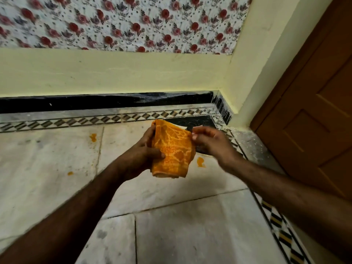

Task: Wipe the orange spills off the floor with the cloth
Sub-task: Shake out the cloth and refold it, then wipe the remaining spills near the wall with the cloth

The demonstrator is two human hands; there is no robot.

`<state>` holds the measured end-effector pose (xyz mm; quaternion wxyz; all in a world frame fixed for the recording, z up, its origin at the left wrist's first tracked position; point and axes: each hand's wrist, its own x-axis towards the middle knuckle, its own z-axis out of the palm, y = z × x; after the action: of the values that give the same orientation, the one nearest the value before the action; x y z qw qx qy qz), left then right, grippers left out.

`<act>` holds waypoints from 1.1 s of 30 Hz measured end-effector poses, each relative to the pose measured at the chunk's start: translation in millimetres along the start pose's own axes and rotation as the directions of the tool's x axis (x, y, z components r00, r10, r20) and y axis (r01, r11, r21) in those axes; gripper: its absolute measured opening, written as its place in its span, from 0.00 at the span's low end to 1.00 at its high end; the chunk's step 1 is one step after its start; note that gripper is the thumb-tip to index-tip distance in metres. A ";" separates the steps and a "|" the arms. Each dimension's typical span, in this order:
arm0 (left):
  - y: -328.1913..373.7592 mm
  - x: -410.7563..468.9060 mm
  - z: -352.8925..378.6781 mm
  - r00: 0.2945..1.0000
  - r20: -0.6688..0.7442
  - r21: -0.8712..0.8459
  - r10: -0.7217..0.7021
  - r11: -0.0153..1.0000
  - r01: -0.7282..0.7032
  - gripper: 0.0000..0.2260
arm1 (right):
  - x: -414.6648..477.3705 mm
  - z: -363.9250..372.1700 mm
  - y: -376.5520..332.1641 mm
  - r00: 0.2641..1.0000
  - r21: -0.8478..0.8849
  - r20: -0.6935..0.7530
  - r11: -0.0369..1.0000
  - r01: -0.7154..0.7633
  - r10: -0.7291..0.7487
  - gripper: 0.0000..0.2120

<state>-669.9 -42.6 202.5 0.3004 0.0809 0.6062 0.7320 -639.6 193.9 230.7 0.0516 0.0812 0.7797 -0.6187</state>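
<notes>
Floral wallpaper (122,23) with red roses on a pale ground covers the upper wall. Below it runs a plain yellow painted band (114,73), which meets a black skirting (95,103) along the far edge of the floor (47,168). White paint drips streak the skirting near the far right corner. Just inside the skirting lies a chequered border strip (76,121) of black, white and tan pieces, and a second such strip (280,231) follows the right edge. A black inlay panel (194,121) sits in the far right corner. On the right stands a brown panelled wooden door (314,111), with a speckled grey threshold (253,143) at its foot.
</notes>
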 end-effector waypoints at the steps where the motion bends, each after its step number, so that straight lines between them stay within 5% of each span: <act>1: 0.4 0.5 1.8 0.999 0.031 -0.022 0.009 1.000 -0.008 0.40 | 10.2 -10.8 2.4 0.997 0.065 0.002 0.995 -0.077 0.077 0.15; 4: -0.7 3.2 8.1 0.996 0.084 -0.069 0.011 0.998 -0.005 0.43 | 14.8 -17.1 20.3 0.961 0.285 0.181 0.924 -0.256 0.211 0.30; 8: -11.8 12.0 10.9 0.997 0.074 -0.118 -0.010 0.993 0.019 0.45 | 5.8 0.7 35.5 0.894 0.522 0.406 0.755 -0.397 0.190 0.29; 14: -53.3 14.1 6.0 0.986 -0.006 -0.039 -0.167 0.985 0.166 0.50 | 14.5 -6.9 62.8 0.919 0.316 0.257 0.873 -0.372 0.299 0.22; 18: -88.1 17.7 17.8 0.960 -0.040 -0.019 -0.276 0.961 0.275 0.49 | 10.5 -5.3 98.3 0.883 0.134 0.204 0.881 -0.454 0.424 0.17; 23: -113.2 38.6 20.5 0.954 -0.025 -0.021 -0.300 0.954 0.300 0.48 | 17.6 -11.1 118.6 0.881 0.111 0.149 0.878 -0.466 0.449 0.16; 27: -129.7 60.5 7.7 0.933 -0.135 0.147 -0.335 0.924 0.353 0.34 | 30.0 -15.3 136.8 0.844 -0.069 0.070 0.847 -0.527 0.531 0.15; 30: -159.3 66.5 -7.8 0.926 -0.376 0.693 -0.044 0.650 0.312 0.17 | 38.8 -16.3 155.9 0.889 -0.565 -0.172 0.697 -0.442 0.424 0.24; 33: -199.9 67.1 -18.8 0.920 -0.282 0.917 0.273 0.359 0.175 0.23 | 49.9 4.2 169.0 0.994 -0.808 -0.054 0.580 -0.099 0.095 0.22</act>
<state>-664.8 -5.4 -5.9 0.0523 0.1082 0.9558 0.2684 -656.5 230.3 59.1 0.1145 0.0929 0.9702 -0.1922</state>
